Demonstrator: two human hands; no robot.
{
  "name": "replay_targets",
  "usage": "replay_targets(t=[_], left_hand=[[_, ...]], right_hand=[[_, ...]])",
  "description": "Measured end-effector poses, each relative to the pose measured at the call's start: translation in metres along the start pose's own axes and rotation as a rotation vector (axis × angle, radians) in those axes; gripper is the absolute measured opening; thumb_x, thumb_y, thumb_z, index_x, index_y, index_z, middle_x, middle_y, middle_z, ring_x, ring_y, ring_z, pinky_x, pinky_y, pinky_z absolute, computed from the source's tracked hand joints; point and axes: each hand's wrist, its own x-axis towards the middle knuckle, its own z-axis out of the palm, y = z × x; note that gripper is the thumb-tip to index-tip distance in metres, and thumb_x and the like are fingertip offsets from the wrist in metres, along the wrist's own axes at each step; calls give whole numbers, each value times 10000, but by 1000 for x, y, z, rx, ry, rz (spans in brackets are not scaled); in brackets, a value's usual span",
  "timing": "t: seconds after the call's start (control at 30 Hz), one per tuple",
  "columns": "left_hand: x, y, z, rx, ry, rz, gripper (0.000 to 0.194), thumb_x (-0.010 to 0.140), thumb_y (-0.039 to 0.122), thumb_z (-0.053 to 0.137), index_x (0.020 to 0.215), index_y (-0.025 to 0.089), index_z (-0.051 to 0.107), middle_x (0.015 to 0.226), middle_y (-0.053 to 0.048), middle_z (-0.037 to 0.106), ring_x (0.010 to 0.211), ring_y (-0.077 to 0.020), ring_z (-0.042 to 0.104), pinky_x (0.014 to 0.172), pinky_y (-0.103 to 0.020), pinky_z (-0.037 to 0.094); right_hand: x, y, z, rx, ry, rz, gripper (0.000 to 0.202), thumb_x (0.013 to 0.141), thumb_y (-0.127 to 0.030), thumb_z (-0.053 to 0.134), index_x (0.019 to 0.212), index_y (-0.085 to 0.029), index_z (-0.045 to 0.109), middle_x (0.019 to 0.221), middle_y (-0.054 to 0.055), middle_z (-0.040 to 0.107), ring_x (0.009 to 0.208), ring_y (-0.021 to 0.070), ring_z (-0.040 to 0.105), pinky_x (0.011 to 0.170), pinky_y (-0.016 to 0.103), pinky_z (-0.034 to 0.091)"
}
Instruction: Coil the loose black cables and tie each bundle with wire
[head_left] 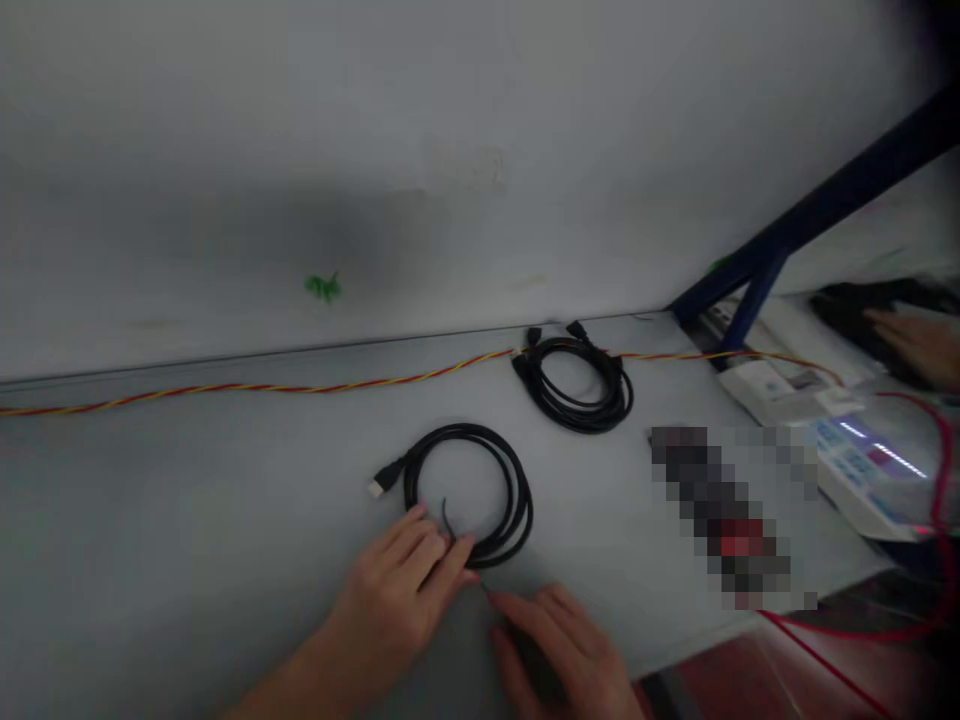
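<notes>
A black cable [521, 480] lies in a round coil on the grey table, its plug with a pale metal end pointing out at the left. My left hand [409, 570] is closed on the near side of this coil, fingers pressed over the cable. A thin black tie [445, 515] sticks up inside the loop beside my left fingers, and its other end comes out below them. At that lower end is my right hand [566, 650], its index finger and thumb curled at the tie. The fingertips partly hide the contact.
A second coiled black cable [589, 415] lies farther back on the table [187, 520]. A twisted red-yellow wire [330, 388] runs along the wall. At right are a blurred-out patch, a white device [862, 475], a red cord [943, 480], a blue frame bar [817, 215] and another person's hand [919, 340].
</notes>
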Motion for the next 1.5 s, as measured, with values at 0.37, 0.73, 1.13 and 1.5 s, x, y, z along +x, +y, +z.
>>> replay_targets(t=[0.37,0.73,1.13,1.5], left_hand=[[0,6,-6,45,-68,22,221,993,141,606,1168,89,731,992,-81,770,1004,-262,745,999,-463,636],[-4,3,-4,26,-31,45,191,987,145,626,1134,77,727,1014,-93,768,1002,-249,751,1008,-448,639],[-3,2,0,-3,7,28,139,966,168,670,1063,89,732,905,-61,751,928,-219,748,989,-423,646],[2,-3,-4,-46,47,2,127,938,171,717,1059,136,739,900,-33,761,901,-171,759,988,-357,643]], right_hand=[[19,15,-28,118,-195,-109,412,971,-16,528,1328,-188,642,1073,103,715,909,202,656,755,321,577],[78,26,8,50,-95,130,170,967,-161,691,1109,-253,676,932,19,748,923,241,630,846,410,484],[76,31,-15,-197,-374,-192,309,1019,-400,650,1230,-176,680,1066,86,693,989,262,594,883,449,421],[77,34,-26,-187,-500,-167,278,862,-31,638,1086,-191,678,1022,69,667,1053,273,600,1062,551,373]])
